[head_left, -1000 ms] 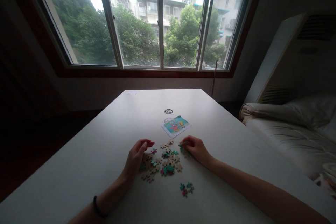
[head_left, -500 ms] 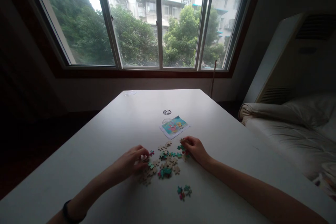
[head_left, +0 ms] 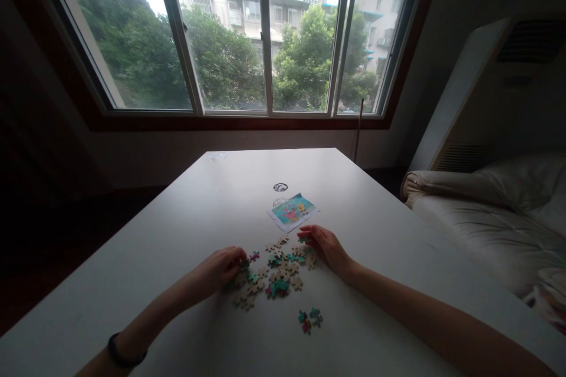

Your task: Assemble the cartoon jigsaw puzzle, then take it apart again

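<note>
A scatter of loose jigsaw pieces (head_left: 277, 274) lies on the white table (head_left: 177, 235), some face down and tan, some teal and pink. My left hand (head_left: 219, 271) rests at the left edge of the scatter, fingers curled onto a piece there. My right hand (head_left: 325, 244) lies at the scatter's right edge, fingers bent, tips pinching a teal piece. A small joined cluster of pieces (head_left: 311, 318) sits nearer to me. The colourful reference picture (head_left: 292, 210) lies just beyond the pile.
A small round dark object (head_left: 280, 187) sits past the picture. A white cushioned sofa (head_left: 495, 218) stands right of the table. A wide window (head_left: 265, 35) fills the far wall, with a thin stick (head_left: 357, 129) leaning below it.
My left hand has dropped from a raised pose onto the pile's left edge and drawn back a little. My right hand has shifted slightly away from me along the pile's right edge.
</note>
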Motion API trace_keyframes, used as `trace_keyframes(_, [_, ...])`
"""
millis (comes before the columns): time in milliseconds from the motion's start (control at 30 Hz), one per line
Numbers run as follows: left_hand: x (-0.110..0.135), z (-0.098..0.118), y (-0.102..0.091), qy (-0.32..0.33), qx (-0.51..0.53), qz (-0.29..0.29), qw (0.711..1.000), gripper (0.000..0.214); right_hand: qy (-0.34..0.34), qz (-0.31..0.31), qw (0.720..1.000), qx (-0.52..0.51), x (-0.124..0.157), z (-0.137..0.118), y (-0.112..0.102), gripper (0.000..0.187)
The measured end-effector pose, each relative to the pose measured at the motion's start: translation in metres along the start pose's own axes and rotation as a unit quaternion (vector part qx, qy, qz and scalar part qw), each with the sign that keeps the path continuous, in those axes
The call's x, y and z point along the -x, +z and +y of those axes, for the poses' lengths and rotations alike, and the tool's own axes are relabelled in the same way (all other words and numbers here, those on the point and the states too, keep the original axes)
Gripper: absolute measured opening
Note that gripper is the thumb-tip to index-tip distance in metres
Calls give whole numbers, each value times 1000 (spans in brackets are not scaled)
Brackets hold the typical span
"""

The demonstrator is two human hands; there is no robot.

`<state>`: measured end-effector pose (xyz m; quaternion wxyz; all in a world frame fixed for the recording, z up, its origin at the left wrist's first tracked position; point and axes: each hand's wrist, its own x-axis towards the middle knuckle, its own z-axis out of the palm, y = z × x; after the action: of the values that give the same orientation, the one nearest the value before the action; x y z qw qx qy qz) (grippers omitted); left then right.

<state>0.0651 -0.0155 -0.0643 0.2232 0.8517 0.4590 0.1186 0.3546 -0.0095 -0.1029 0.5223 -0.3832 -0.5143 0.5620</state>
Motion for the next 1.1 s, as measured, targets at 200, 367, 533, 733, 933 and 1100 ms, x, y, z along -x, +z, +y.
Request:
trace_keyframes(200, [-1, 0, 1, -41, 133, 13, 990, 22, -8, -6, 1000, 20, 3, -6, 5, 49])
trace_keyframes(367, [-3, 1, 7, -33, 224, 37, 973, 25, -11, -12, 1000, 20, 3, -6, 7, 49])
trace_keyframes(533, [-4, 1, 11, -18, 233, 48, 971, 32, -9, -13, 999, 28, 3, -6, 8, 50])
trace_keyframes(733, [-5, -5, 17, -47, 244, 66, 966, 37, -11, -14, 999, 35, 4, -7, 8, 50])
trace_keyframes(933, [-3, -4, 12, -76, 241, 75, 965, 37, -13, -21, 999, 38, 3, -6, 9, 49])
trace_keyframes(1100, [-3, 1, 7, -49, 273, 87, 957, 35, -15, -17, 999, 36, 4, -7, 11, 48])
